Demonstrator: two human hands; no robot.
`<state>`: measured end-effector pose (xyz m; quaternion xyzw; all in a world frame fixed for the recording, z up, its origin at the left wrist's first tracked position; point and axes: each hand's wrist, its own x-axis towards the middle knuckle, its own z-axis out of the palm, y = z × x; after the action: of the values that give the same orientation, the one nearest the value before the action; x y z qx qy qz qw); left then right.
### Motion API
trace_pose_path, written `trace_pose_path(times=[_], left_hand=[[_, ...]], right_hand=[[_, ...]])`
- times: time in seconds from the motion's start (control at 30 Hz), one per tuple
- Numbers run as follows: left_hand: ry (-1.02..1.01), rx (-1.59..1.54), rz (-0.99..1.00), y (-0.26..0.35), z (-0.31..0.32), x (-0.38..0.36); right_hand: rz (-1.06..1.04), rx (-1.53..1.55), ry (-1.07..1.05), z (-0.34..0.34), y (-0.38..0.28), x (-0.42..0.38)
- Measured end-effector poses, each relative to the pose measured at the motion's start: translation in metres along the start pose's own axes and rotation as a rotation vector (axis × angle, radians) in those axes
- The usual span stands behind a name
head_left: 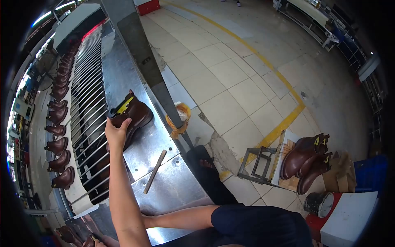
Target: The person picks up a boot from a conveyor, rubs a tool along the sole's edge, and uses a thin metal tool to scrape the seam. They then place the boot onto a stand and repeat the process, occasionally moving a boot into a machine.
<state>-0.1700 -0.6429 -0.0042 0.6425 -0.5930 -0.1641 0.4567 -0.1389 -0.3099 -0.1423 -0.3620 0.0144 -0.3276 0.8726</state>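
Note:
My left hand (pixel 116 131) is closed on a dark brown ankle boot (pixel 140 113), its thumb over the shaft edge. Bright yellow shows at the boot's opening. Hand and boot are over the metal bench (pixel 131 158), beside the roller conveyor (pixel 87 94). My right arm (pixel 181 218) reaches across behind my left forearm, and its fingers are hidden. At the bottom left edge, part of a hand (pixel 98 243) shows at a brown boot (pixel 89 241); I cannot tell whose it is. A narrow bar (pixel 155 172) lies on the bench.
Brown boots (pixel 60 145) line the conveyor's far side. A grey post (pixel 144 57) rises along the bench, with a yellow tape roll (pixel 181 117) by it. More boots (pixel 305 161) stand on a low stand (pixel 284 150) at right, near a cardboard box (pixel 340 173) and can (pixel 320 204).

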Motion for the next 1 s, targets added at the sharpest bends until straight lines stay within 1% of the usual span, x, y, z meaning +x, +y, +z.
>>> trace_pose_path(times=[0.03,0.07,0.1,0.13,0.2,0.23,0.27,0.3,0.33,0.37,0.43,0.47,0.5,0.53,0.57,0.6,0.63,0.67,0.7,0.73,0.77,0.8,0.83,0.87,0.9,0.93,0.97,1.0], left_hand=[[0.072,0.104,0.071,0.007,-0.003,-0.005],[0.109,0.145,0.014,0.010,-0.012,-0.007],[0.186,0.083,-0.013,0.001,-0.022,-0.010],[0.263,0.023,-0.041,-0.009,-0.035,-0.014],[0.413,-0.217,-0.159,0.002,-0.077,-0.031],[0.476,-0.279,-0.177,0.017,-0.102,-0.045],[0.647,-0.110,-0.175,0.016,-0.131,-0.058],[0.672,-0.154,-0.080,0.010,-0.167,-0.076],[0.742,-0.085,-0.105,0.019,-0.202,-0.098],[0.796,0.068,-0.151,0.041,-0.232,-0.129],[0.932,-0.034,-0.175,0.036,-0.300,-0.193],[0.961,0.244,-0.217,0.089,-0.300,-0.225],[0.993,-0.072,-0.253,0.065,-0.342,-0.264],[0.951,-0.221,-0.191,0.062,-0.364,-0.299],[0.996,-0.049,-0.197,0.072,-0.361,-0.331],[1.046,0.125,-0.213,0.082,-0.359,-0.363],[0.970,0.031,-0.215,0.091,-0.349,-0.394],[0.924,0.181,-0.520,0.117,-0.334,-0.417],[0.793,0.678,-0.699,0.099,-0.342,-0.454],[0.805,0.504,-0.381,0.089,-0.315,-0.462],[0.849,0.327,-0.298,0.085,-0.286,-0.481],[0.902,0.141,-0.439,0.101,-0.259,-0.486],[0.885,0.274,-0.533,0.086,-0.254,-0.506],[0.869,0.325,-0.674,0.079,-0.244,-0.533],[0.927,0.238,-0.584,0.056,-0.229,-0.561],[0.882,0.222,-0.625,0.059,-0.214,-0.565],[0.875,0.183,-0.594,0.051,-0.197,-0.577],[0.856,0.001,-0.558,0.053,-0.186,-0.570]], right_hand=[[-0.121,-0.224,0.048,0.002,-0.028,-0.006],[-0.196,-0.384,0.064,0.003,-0.039,-0.007],[-0.269,-0.545,0.093,0.003,-0.046,-0.008],[-0.295,-0.643,0.092,0.001,-0.047,-0.006],[-0.239,-0.666,0.035,0.000,-0.047,-0.001],[-0.212,-0.678,0.006,0.000,-0.047,0.001],[-0.059,-0.671,0.083,0.010,-0.070,-0.004],[-0.039,-0.766,0.120,0.009,-0.060,-0.001],[-0.008,-0.716,0.093,0.010,-0.075,-0.006],[-0.050,-0.753,0.101,0.011,-0.070,-0.005],[-0.111,-0.811,0.097,0.007,-0.064,-0.004],[-0.092,-0.778,0.089,0.007,-0.069,-0.007],[-0.078,-0.744,0.080,0.007,-0.074,-0.009],[-0.063,-0.708,0.072,0.010,-0.076,-0.008],[-0.112,-0.721,0.097,0.009,-0.069,-0.007],[-0.097,-0.742,0.096,0.012,-0.068,-0.009],[-0.087,-0.766,0.092,0.012,-0.074,-0.010],[-0.070,-0.787,0.087,0.012,-0.077,-0.008],[-0.061,-0.796,0.089,0.008,-0.069,-0.004],[-0.029,-0.796,0.078,-0.001,-0.051,-0.002],[0.044,-0.699,0.063,-0.015,-0.028,0.001],[0.055,-0.728,0.048,-0.038,0.009,0.005],[0.174,-0.783,0.058,-0.026,-0.023,-0.005],[0.293,-0.839,0.060,-0.014,-0.058,-0.015],[0.045,-0.818,0.058,-0.001,-0.074,-0.018],[0.098,-0.816,0.089,-0.007,-0.067,-0.014],[0.110,-0.758,0.112,0.001,-0.076,-0.016],[0.113,-0.804,0.085,0.006,-0.085,-0.016]])
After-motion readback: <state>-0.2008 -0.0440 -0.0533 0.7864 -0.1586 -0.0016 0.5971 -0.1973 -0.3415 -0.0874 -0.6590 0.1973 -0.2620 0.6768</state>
